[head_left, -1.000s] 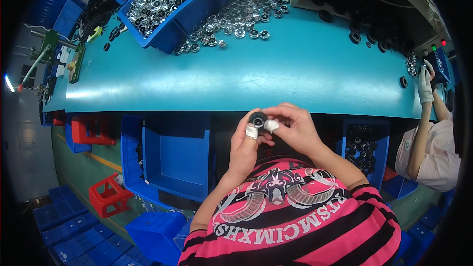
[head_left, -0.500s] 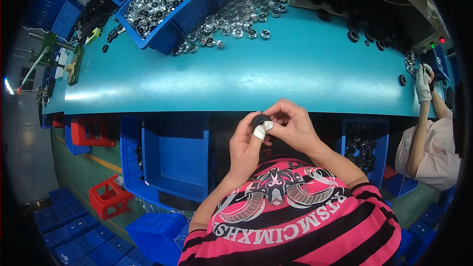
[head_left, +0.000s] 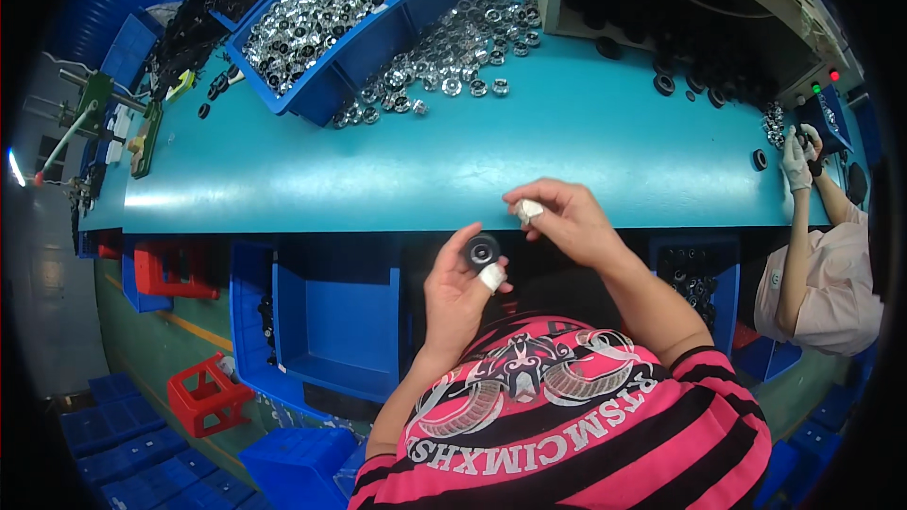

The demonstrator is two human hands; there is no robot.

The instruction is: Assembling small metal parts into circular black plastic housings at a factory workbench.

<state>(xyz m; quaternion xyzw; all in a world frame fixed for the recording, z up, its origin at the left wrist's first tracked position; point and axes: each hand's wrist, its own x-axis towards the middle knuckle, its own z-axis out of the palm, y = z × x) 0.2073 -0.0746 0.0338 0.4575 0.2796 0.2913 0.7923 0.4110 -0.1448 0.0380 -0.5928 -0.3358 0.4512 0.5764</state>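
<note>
My left hand (head_left: 456,295) holds a small black wheel (head_left: 481,251) upright between thumb and fingers, its light-centred round face showing. White tape is wrapped round the left thumb. Apart from the wheel, up and to the right by the table's near edge, is my right hand (head_left: 570,220). Its fingers are loosely bent and a little apart, with nothing visible in them. White tape covers the right thumb too.
On the turquoise table (head_left: 312,170), shiny clear hubs (head_left: 453,47) lie heaped beside a blue bin (head_left: 350,14) full of them. Black rings (head_left: 664,84) lie by a machine. Below stands a blue crate (head_left: 340,307). At right, a co-worker's gloved hands (head_left: 798,156) handle parts.
My right hand has drawn away from the wheel, up and to the right. My left hand has lowered slightly to the left and turned the wheel's face into view.
</note>
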